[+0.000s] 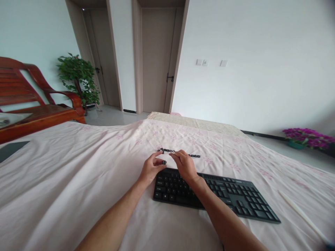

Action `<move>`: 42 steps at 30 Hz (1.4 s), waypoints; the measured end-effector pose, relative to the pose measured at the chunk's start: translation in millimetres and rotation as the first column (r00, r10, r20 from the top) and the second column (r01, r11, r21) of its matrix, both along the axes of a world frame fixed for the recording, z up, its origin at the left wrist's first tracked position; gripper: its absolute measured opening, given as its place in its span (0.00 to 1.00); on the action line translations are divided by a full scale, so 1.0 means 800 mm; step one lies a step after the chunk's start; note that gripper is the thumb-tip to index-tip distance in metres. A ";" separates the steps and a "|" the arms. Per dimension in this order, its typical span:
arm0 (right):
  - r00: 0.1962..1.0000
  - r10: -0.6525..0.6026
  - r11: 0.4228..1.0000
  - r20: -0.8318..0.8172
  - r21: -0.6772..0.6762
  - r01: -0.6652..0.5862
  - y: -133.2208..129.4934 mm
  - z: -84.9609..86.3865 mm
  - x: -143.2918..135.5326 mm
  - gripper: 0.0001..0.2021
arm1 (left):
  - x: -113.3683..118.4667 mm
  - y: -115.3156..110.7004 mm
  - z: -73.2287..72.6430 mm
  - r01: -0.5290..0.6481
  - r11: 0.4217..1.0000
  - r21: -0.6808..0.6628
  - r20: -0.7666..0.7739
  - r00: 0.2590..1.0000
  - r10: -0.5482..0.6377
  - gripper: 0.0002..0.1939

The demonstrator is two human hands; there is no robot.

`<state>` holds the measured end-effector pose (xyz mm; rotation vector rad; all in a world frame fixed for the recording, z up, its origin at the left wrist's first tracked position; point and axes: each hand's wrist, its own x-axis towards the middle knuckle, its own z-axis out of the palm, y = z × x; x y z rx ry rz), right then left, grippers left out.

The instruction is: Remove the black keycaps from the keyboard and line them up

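Note:
My left hand (150, 168) has its thumb and fingers curled about a small black keycap (163, 162). Its index fingertip reaches beside a row of small black keycaps (167, 150) on the cloth. Pinched in my right hand (186, 165) is a slim, shiny metal tool that looks like tweezers (172, 152), its tip pointing left toward the row. A flat white sheet (170, 160) lies beneath and between the hands. Just below them, a black keyboard (225, 191) lies at a slant, partly hidden by my right hand and forearm.
Pink flowered cloth (99, 184) with folds covers the surface. A long white stick-like object (300, 212) lies at right, and a dark flat object (12, 150) at the left edge. Beyond stand a wooden bench (39, 94), a green plant (77, 75) and purple flowers (306, 136).

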<state>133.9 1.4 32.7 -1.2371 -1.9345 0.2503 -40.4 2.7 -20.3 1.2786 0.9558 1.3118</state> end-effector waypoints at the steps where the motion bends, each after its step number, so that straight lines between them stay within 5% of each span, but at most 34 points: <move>1: 0.998 0.004 0.999 0.060 -0.050 -0.001 0.002 0.001 0.000 0.14 | 0.001 0.000 0.000 -0.008 1.000 0.008 -0.012 1.000 0.008 0.37; 5: 0.974 0.059 0.982 0.218 -0.188 -0.018 0.001 0.004 -0.006 0.10 | 0.003 -0.001 -0.001 -0.039 0.998 0.038 -0.049 0.998 0.041 0.41; 13: 0.984 0.018 0.960 0.179 -0.279 0.033 0.032 -0.001 -0.008 0.06 | 0.006 0.006 -0.008 -0.051 0.999 0.005 -0.066 0.997 0.051 0.43; 20: 0.937 -0.179 0.896 0.299 -0.344 0.281 0.092 -0.007 -0.011 0.08 | 0.001 0.011 -0.018 -0.202 0.969 0.144 -0.363 0.900 0.242 0.20; 25: 0.926 -0.183 0.874 0.331 -0.376 0.307 0.115 -0.017 -0.018 0.08 | -0.002 0.010 -0.015 -0.157 0.967 0.199 -0.537 0.808 0.242 0.14; 34: 0.924 -0.174 0.871 0.341 -0.385 0.306 0.124 -0.037 -0.021 0.08 | -0.001 0.007 -0.009 -0.118 0.967 0.227 -0.582 0.779 0.232 0.12; 42: 0.943 -0.183 0.893 0.279 -0.354 0.278 0.116 -0.028 -0.020 0.09 | -0.001 0.007 -0.008 -0.129 0.963 0.236 -0.560 0.792 0.243 0.12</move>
